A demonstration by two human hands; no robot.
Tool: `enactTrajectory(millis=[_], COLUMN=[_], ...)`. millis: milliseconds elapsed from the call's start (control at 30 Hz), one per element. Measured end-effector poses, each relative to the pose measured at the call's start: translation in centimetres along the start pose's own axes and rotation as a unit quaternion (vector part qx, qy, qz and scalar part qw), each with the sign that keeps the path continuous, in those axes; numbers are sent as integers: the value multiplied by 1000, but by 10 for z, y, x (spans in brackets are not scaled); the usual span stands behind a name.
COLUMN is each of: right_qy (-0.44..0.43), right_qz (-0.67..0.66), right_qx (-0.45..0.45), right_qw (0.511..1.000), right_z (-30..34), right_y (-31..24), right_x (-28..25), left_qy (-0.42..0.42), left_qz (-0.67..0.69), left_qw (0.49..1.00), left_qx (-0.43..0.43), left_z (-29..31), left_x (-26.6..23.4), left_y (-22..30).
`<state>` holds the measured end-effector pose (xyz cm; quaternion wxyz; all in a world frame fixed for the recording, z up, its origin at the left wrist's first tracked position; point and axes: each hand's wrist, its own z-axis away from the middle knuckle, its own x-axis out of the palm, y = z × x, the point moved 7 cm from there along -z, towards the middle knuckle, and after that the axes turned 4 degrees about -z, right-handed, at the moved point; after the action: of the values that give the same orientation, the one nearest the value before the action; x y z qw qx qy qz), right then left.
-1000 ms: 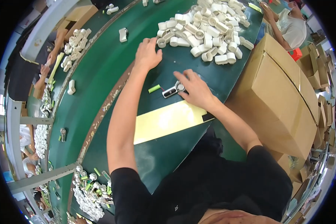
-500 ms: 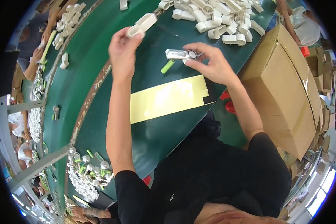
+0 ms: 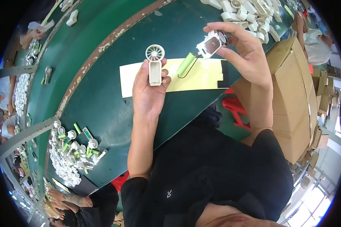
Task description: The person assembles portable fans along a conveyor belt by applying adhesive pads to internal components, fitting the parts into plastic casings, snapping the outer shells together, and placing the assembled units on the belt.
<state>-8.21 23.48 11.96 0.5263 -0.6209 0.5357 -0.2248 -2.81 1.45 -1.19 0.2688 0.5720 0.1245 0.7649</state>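
Observation:
My left hand (image 3: 149, 96) is closed round a white plastic fan housing (image 3: 155, 73). Its round slotted grille points away from me, and the hollow of its handle faces up. To the right, my right hand (image 3: 252, 56) pinches a white fan inner assembly (image 3: 211, 45) with a dark panel and a round motor end. From that assembly a green cylindrical battery (image 3: 186, 64) hangs by thin dark wires. Below both hands a yellow sheet (image 3: 129, 81) with a dark notched right end lies on the green table (image 3: 170, 104). Housing and assembly are apart.
White housings (image 3: 250, 15) are heaped at the far right. At the left lies a pile of assemblies (image 3: 74, 151) with green batteries. A metal rail (image 3: 91, 56) edges the green conveyor (image 3: 60, 79). A cardboard box (image 3: 291, 102) stands at the right. Other people work along the far left.
My left hand has come nearer and turned the housing so its grille points away and its hollow faces up. My right hand has tilted the assembly; its battery now dangles over the yellow sheet.

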Motion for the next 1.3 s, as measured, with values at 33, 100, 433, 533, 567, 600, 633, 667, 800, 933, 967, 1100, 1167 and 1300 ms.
enactTrajectory(millis=[33,100,433,533,567,600,633,667,800,933,967,1100,1167,1300], right_qy=[-4,-49,-118,-90,-91,-100,-108,-108,-97,-81,-80,-79,-76,-79], right_qz=[1,24,86,134,133,140,147,147,170,195,194,188,188,193], right_qx=[3,-30,-94,-97,-98,-89,-80,-80,-76,-100,-101,-92,-92,-114], right_qw=[1000,998,985,982,982,981,980,980,978,972,972,975,975,971], right_z=[-2,-6,-26,-27,-28,-28,-29,-29,-30,-30,-29,-26,-26,-26], right_y=[-4,-15,-29,-27,-27,-28,-28,-29,-28,-31,-29,-27,-30,-36], right_x=[3,16,51,47,47,46,46,46,45,46,46,46,47,53], left_qy=[-10,10,-76,-86,-87,-87,-85,-83,-92,-99,-103,-121,-129,-152], left_qz=[-20,-70,-30,-34,-30,-30,-24,-18,-21,-15,-21,-101,-241,-352], left_qw=[1000,997,996,995,995,995,996,996,995,995,994,987,961,920], left_qx=[2,2,-26,-25,-28,-28,-30,-32,-31,-22,-12,14,48,84], left_z=[3,11,24,26,27,27,27,27,26,28,29,31,35,40], left_x=[2,11,33,32,31,30,28,27,27,31,33,32,38,43], left_y=[-2,-4,-9,-9,-10,-10,-10,-10,-10,-9,-7,-6,-3,-2])
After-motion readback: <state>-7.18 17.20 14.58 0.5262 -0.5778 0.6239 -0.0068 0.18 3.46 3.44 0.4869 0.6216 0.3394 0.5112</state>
